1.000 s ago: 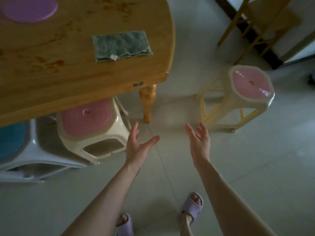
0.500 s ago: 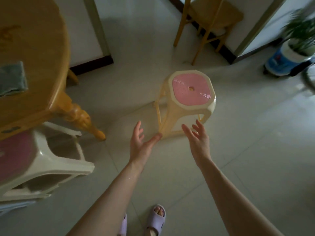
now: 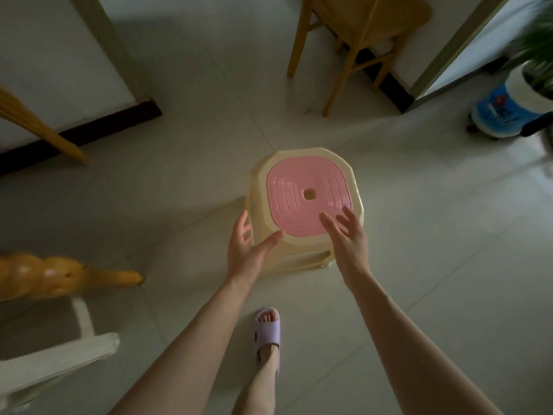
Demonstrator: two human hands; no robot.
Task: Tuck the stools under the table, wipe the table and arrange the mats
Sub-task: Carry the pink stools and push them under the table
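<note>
A cream plastic stool with a pink ridged seat [image 3: 302, 190] stands on the tiled floor right below me. My left hand [image 3: 247, 248] is spread at the stool's left front corner, thumb against the cream rim, fingers beside its left side. My right hand [image 3: 347, 235] hovers over the seat's right front edge with fingers straight and apart. Neither hand grips anything. A turned wooden table leg [image 3: 54, 275] shows at the left edge. The table top, cloth and mats are out of view.
A white stool's frame [image 3: 54, 357] sits at the lower left under the table. A wooden chair [image 3: 359, 40] stands at the back. A potted plant in a blue and white pot [image 3: 505, 112] is at the far right. My slippered foot [image 3: 267, 330] is behind the stool.
I have stepped up to the pink stool, which now lies directly beneath me. Both hands have reached forward to its front edge. The table top and cloth have left the view.
</note>
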